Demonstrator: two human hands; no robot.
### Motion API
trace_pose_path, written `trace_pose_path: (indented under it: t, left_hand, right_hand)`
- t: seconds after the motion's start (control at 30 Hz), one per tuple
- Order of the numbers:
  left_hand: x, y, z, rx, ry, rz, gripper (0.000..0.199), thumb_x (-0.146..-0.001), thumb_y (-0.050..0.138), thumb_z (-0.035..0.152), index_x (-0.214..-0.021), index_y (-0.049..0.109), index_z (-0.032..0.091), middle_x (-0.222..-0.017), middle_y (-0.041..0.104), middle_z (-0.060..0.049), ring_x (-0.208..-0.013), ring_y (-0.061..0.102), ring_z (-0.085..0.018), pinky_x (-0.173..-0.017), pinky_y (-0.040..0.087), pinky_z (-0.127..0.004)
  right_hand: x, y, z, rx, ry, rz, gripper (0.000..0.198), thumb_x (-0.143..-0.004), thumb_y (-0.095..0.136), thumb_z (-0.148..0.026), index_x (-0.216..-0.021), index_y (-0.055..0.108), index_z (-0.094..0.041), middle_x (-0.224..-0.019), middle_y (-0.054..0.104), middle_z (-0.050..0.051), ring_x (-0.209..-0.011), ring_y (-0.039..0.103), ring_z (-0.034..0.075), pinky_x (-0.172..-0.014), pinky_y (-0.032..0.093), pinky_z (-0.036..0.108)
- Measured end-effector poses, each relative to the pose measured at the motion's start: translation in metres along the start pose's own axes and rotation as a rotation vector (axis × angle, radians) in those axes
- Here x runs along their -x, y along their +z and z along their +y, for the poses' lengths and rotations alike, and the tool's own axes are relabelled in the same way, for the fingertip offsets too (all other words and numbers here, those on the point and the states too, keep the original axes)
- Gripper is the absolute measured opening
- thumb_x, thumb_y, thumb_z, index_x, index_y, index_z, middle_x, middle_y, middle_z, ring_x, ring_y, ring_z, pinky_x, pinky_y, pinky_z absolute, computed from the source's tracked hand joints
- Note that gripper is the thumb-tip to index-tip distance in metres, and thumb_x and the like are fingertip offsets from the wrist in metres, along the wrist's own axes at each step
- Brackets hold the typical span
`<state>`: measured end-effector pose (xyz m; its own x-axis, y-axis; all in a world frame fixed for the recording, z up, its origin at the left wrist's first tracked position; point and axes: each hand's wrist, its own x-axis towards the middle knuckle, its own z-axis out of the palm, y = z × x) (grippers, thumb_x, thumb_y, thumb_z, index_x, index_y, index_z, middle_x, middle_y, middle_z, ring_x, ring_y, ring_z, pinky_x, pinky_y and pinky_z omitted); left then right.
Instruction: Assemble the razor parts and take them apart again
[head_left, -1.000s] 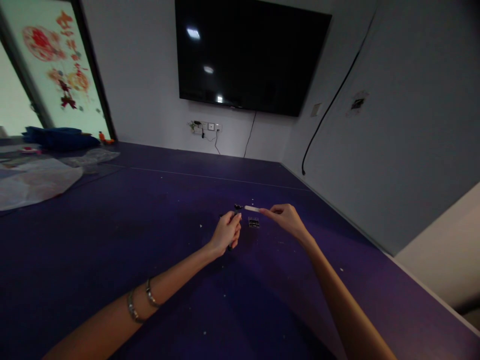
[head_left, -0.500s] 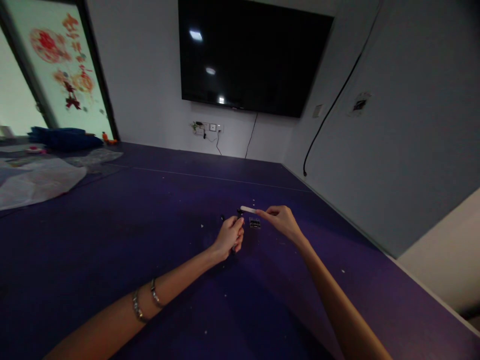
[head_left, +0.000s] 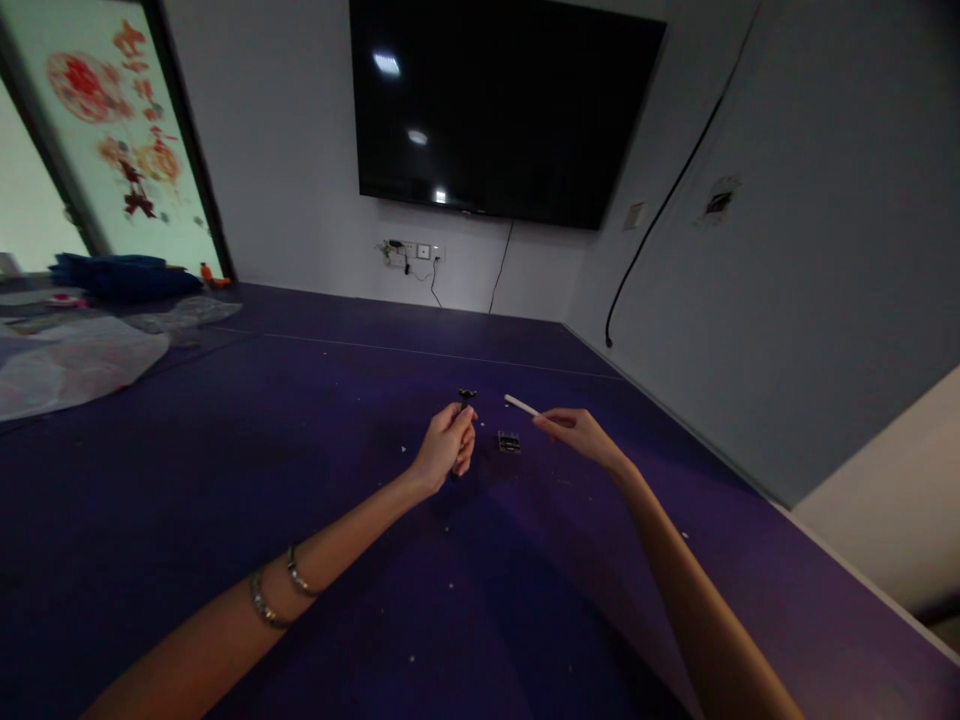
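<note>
My left hand (head_left: 444, 447) is wrapped round the dark handle of what looks like a razor (head_left: 466, 394), its short T-shaped head pointing up and away. Pinched between the thumb and fingers of my right hand (head_left: 576, 433) is a slim white stick (head_left: 521, 405), tilted with its free end up to the left. A gap separates the stick from the razor's head. Between and just below the two hands lies a small dark case with clear edges (head_left: 509, 442); I cannot make out its contents.
Small white scraps dot the purple surface (head_left: 315, 420). Clear plastic sheeting (head_left: 82, 360) and a dark blue cloth bundle (head_left: 124, 277) lie at the far left. A black cable (head_left: 664, 210) hangs down the right wall, and a television (head_left: 502, 110) is mounted on the back wall.
The white stick has come away from the razor's head, my right hand shifting slightly right. My left hand has moved a little left and up, with the head now seen more fully.
</note>
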<state>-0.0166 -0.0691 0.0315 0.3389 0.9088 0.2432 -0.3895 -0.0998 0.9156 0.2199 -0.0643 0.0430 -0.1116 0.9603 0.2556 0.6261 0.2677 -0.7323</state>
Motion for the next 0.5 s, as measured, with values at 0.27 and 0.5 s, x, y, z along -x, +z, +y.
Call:
trace_pose_path:
  t: [0.27, 0.5]
  left_hand:
    - [-0.01, -0.01, 0.012, 0.023, 0.038, 0.033, 0.02, -0.08, 0.053, 0.036, -0.08, 0.044, 0.018, -0.05, 0.035, 0.01, -0.029, 0.027, -0.002, -0.026, 0.025, -0.013]
    - [-0.006, -0.005, 0.01, 0.005, -0.008, 0.015, 0.017, -0.082, 0.05, 0.034, -0.08, 0.044, 0.018, -0.05, 0.034, 0.01, -0.029, 0.027, -0.002, -0.026, 0.026, -0.013]
  right_hand:
    - [-0.003, 0.02, -0.007, 0.174, -0.025, 0.041, 0.045, -0.085, 0.037, -0.047, -0.076, 0.066, -0.013, -0.053, 0.055, 0.001, -0.048, 0.049, 0.011, -0.049, 0.034, 0.022]
    - [0.008, 0.066, -0.021, 0.668, 0.127, 0.053, 0.045, -0.086, 0.035, -0.043, -0.073, 0.069, -0.017, -0.073, 0.068, 0.01, -0.069, 0.064, 0.02, -0.057, 0.039, 0.025]
